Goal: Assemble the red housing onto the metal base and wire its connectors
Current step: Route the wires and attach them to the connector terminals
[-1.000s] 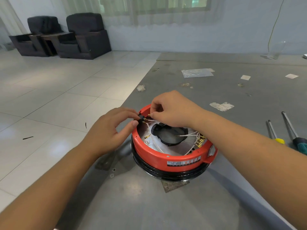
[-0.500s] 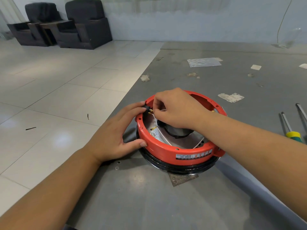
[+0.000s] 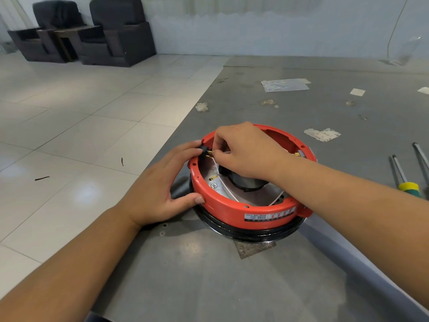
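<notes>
Red housing (image 3: pixel 232 205) already sits on the metal base (image 3: pixel 246 231), centre of frame on the grey counter (image 3: pixel 209 275). Looks seated all round, though I can't tell if it's fastened; one screw (image 3: pixel 213 185) shows inside on the left floor of the shell

Wiring is mid-way by my read: right hand (image 3: pixel 246 152) pinches a brass terminal (image 3: pixel 210 151) on a white wire (image 3: pixel 222 180) and lines it up with the black connector (image 3: pixel 203 150) at the housing's left rim. Fingers curled tight round the terminal, wrist arched over the opening, forearm crossing the right side of the shell

Left hand (image 3: pixel 157 189) braces from outside: fingertips against the black connector at the rim, thumb flat on the red wall lower down, fingers fairly straight, holding nothing as such, just pressing

Left to do, judging from here: another loose brass terminal (image 3: pixel 214 178) lies inside near the screw, and more brass ends (image 3: pixel 296 154) show at the right rim behind the right wrist. So several connections probably open

Two screwdrivers (image 3: pixel 404 175) lie at right edge of frame, untouched. Tape scraps and a plastic bag (image 3: pixel 284 85) further up the counter
</notes>
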`<state>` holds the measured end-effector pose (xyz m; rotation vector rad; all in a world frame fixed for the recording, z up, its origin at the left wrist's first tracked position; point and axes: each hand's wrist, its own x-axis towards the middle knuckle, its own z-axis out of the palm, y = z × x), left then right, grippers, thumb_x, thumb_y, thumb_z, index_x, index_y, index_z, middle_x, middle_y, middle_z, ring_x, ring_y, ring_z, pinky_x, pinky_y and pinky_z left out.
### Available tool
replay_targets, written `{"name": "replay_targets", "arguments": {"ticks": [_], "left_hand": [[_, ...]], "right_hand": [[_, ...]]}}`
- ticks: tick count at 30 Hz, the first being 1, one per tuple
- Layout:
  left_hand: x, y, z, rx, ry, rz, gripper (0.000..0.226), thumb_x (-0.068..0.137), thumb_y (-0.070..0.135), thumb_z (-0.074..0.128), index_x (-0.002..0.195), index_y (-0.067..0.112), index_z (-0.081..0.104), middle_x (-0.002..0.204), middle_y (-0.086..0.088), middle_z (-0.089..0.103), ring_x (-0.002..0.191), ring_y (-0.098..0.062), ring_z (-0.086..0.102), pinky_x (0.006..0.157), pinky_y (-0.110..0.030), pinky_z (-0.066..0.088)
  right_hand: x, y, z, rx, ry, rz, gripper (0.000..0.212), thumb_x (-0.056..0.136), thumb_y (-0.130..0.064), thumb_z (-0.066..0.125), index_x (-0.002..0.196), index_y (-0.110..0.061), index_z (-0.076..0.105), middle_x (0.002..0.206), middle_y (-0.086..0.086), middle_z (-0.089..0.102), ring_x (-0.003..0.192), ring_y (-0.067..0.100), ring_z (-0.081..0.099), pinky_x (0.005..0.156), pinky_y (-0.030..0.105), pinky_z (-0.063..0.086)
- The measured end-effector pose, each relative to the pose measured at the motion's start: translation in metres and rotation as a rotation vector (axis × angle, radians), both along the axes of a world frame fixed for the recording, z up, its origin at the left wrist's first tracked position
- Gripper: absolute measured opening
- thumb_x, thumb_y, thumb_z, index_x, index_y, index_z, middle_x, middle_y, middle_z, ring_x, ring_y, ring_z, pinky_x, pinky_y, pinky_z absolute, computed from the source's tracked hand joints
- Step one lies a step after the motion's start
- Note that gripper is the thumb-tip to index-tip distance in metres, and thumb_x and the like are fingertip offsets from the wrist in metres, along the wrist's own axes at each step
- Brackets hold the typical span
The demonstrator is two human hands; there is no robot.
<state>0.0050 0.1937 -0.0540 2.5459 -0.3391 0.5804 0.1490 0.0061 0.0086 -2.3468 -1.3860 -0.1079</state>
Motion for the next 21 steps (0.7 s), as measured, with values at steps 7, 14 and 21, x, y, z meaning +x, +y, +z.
{"name": "replay_targets", "arguments": {"ticks": [7, 14, 21], "left_hand": [[-0.0010, 0.0001, -0.0018, -0.030, 0.001, 0.001, 0.084, 0.089, 0.068, 0.064, 0.156, 0.025, 0.039, 0.165, 0.013, 0.034, 0.149, -0.012, 0.039, 0.114, -0.048, 0.045], [-0.0027, -0.0004, -0.0025, -0.041, 0.002, 0.015, 0.083, 0.088, 0.068, 0.064, 0.156, 0.029, 0.038, 0.165, 0.017, 0.034, 0.148, -0.008, 0.041, 0.116, -0.044, 0.044], [-0.0025, -0.0015, -0.0033, -0.030, -0.018, 0.017, 0.083, 0.089, 0.071, 0.062, 0.157, 0.028, 0.038, 0.165, 0.017, 0.035, 0.148, -0.008, 0.041, 0.117, -0.038, 0.042]], "right_hand": [[-0.0019, 0.0003, 0.0003, 0.000, -0.032, -0.018, 0.008, 0.089, -0.029, 0.058, 0.087, -0.025, 0.065, 0.087, -0.008, 0.068, 0.081, 0.016, 0.062, 0.075, 0.041, 0.055], [-0.0069, 0.0020, 0.0024, 0.016, -0.093, -0.022, 0.011, 0.088, -0.027, 0.059, 0.084, -0.022, 0.068, 0.092, -0.002, 0.066, 0.085, 0.020, 0.062, 0.078, 0.042, 0.054], [-0.0080, 0.0047, 0.0026, 0.010, -0.123, -0.045, 0.013, 0.088, -0.026, 0.059, 0.082, -0.021, 0.069, 0.090, -0.002, 0.067, 0.082, 0.020, 0.062, 0.074, 0.039, 0.052]]}}
